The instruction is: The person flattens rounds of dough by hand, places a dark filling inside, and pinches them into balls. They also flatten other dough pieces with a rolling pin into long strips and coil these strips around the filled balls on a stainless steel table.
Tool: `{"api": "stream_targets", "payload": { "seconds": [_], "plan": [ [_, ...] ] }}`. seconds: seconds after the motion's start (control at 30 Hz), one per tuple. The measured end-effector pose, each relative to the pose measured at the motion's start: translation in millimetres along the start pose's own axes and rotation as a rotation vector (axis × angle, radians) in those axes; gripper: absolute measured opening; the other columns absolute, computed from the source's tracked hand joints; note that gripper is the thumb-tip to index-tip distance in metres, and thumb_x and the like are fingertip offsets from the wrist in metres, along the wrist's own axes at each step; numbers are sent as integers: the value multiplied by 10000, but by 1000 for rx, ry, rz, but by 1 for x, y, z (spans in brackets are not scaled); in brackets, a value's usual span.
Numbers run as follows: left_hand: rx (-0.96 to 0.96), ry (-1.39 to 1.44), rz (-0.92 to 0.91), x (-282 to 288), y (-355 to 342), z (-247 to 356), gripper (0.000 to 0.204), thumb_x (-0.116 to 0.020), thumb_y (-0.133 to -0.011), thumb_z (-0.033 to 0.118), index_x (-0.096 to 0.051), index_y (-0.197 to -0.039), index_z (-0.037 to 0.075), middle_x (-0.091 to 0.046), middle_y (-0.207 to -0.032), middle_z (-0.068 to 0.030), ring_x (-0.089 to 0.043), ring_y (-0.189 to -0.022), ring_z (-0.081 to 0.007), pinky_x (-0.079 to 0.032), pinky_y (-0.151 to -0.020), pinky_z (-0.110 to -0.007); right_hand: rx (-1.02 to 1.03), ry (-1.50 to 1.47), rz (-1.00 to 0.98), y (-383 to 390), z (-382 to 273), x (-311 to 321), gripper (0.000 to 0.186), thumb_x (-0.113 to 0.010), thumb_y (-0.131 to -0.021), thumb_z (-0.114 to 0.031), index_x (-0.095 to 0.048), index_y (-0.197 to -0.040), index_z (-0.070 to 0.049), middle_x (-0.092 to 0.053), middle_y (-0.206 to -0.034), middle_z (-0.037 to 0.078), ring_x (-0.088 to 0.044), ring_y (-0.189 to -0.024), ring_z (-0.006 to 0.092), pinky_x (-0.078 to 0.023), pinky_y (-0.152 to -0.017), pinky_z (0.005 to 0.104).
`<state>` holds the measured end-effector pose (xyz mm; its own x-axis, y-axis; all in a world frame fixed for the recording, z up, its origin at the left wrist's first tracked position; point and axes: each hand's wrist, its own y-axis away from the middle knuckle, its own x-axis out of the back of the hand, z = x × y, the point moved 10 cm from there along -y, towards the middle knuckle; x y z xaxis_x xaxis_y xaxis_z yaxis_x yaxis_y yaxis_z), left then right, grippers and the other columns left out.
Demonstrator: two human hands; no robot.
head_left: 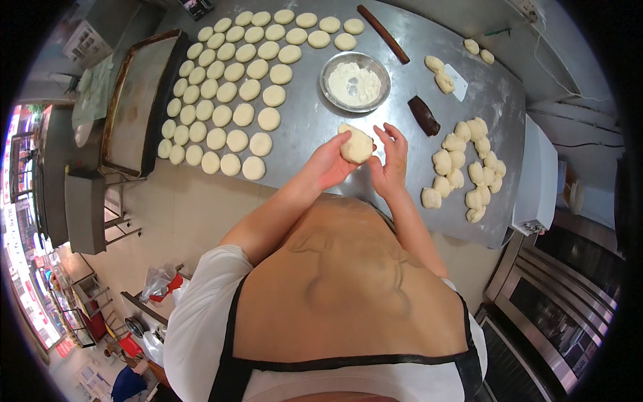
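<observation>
Stainless steel worktable, dusted with flour, carrying all items listed below.

Dough piece: pale, rounded, held above the near edge of the worktable, between both hands.

Left hand: cupped under and against the left side of the dough piece, fingers curled round it.

Right hand: fingers loosely spread and raised, thumb side touching the right edge of the dough piece; grip not closed.

Round metal bowl: holds white flour, stands just beyond the hands.

Flattened dough discs: many, laid in close rows over the left and far part of the table, each apart from its neighbours.

Unshaped dough lumps: a cluster to the right of the hands, several touching one another. Further lumps lie farther back on the right, beside a white scraper.

Dark brown block: oblong, lies between the bowl and the cluster of lumps; its material cannot be told.

Wooden rolling pin: thin, dark, lying slantwise beyond the bowl.

Baking tray: large, dark-rimmed, to the left of the table, on a rack.

Apron: tan with black straps, worn over a white shirt, fills the lower centre of the view.
</observation>
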<state>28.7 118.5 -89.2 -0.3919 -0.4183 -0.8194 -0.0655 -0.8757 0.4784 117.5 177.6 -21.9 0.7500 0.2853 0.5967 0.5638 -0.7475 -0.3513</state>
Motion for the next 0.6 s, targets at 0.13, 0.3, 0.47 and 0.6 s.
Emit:
{"api": "stream_targets", "payload": {
  "seconds": [0.13,0.3,0.47,0.6],
  "plan": [
    [-37,-285,56,-12,2,-6,324,-380,-1049,192,-493,-1308,34,-592,-1262,-116,-581,-1184,-239,-463,-1020,-372,29,-79,15,-17,-13,-4,389,-607,-802,-242,-671,-1130,-43,-541,-1293,191,-469,-1216,354,-369,-1040,450],
    [-141,-134,-116,-54,12,6,417,-445,-1027,147,-408,-1428,39,-515,-1375,-109,-499,-1290,-219,-416,-1073,-369,-390,-733,257,-25,17,-2,268,-510,-910,-148,-677,-1024,28,-656,-1129,153,-618,-1020,232,-475,-936,362],
    [-487,-662,-6,-49,18,31,430,-496,-1034,240,-427,-1410,43,-553,-1296,-71,-537,-1188,-159,-447,-1002,-312,-360,-862,403,-27,-15,-9,415,-401,-950,-121,-516,-1307,58,-576,-1310,189,-567,-1174,236,-451,-1002,367],
    [-416,-119,-93,-46,11,43,377,-522,-1027,240,-473,-1347,47,-596,-1213,-50,-577,-1127,-152,-481,-964,-325,152,-292,301,-37,-70,5,459,-387,-957,-164,-503,-1343,55,-521,-1386,215,-475,-1305,315,-378,-1081,417]
  ]
}}
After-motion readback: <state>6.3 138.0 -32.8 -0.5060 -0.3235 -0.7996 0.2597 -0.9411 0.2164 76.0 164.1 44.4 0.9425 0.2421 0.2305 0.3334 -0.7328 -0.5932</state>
